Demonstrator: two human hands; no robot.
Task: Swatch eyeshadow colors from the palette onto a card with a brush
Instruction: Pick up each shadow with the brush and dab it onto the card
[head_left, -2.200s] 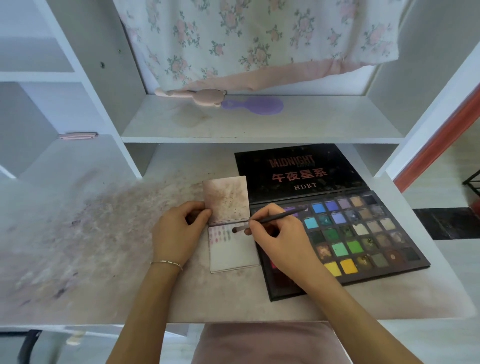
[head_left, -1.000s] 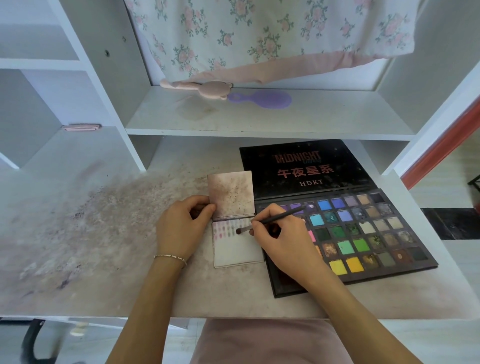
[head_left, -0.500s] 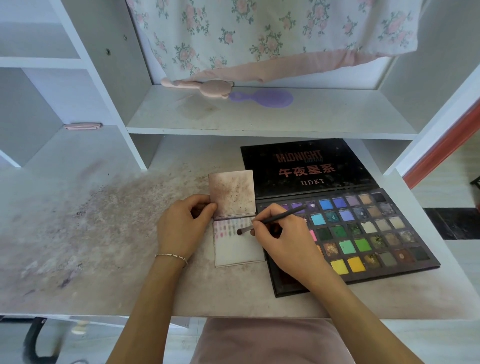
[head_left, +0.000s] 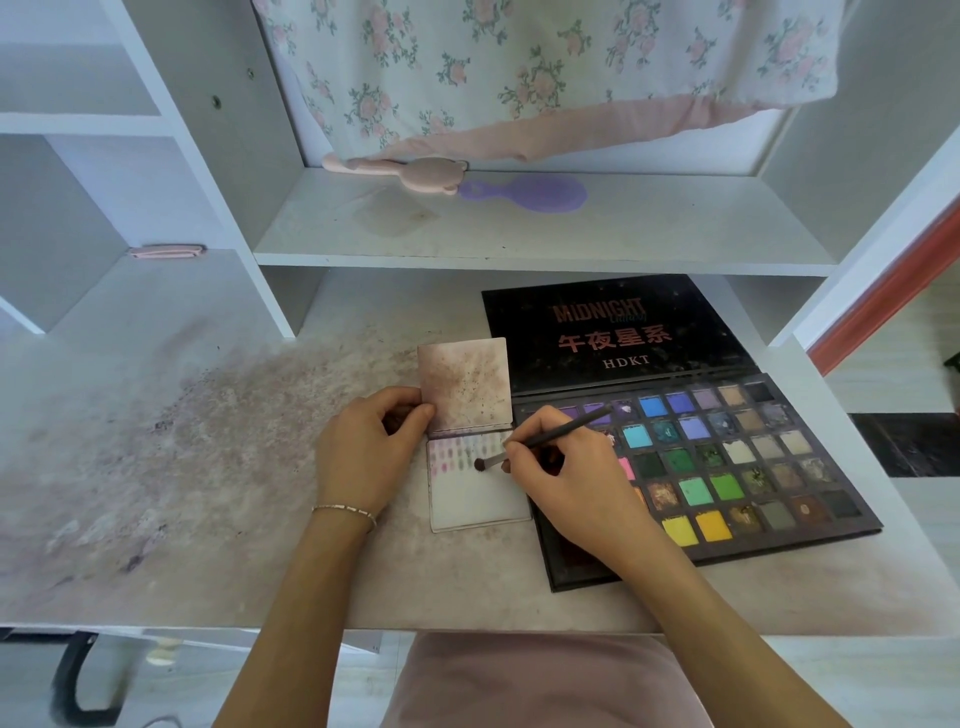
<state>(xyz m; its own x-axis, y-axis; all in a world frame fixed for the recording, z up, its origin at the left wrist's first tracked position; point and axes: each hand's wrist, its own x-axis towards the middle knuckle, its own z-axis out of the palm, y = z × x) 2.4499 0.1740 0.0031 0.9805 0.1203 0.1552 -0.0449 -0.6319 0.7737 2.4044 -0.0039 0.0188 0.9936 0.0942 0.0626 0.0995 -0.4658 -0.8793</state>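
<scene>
A thin dark eyeshadow brush is being pinched between the curled thumb and fingers of the right hand, with its handle slanting up and to the right over the palette and its rounded tip being pressed against the swatch card, just below a row of small pink, green and grey swatches. The card is being kept flat on the desk, touching the left edge of the eyeshadow palette, and a stained, speckled flap is being held up along the card's far edge. That flap is being gripped at its left edge by the curled thumb and fingers of the left hand, which is being rested on the desk immediately left of the card; a thin bracelet is being worn on its wrist. The palette is being left open to the right of the card, its blue, green, yellow and neutral pans being shown and its black lid, printed MIDNIGHT and HDKT, being laid back beyond the pans. The white desk, left of the card, is being shown smeared with pinkish powder. On the shelf above and behind the card, a pink bear-shaped brush and a purple hairbrush are being kept side by side under a floral cloth.
</scene>
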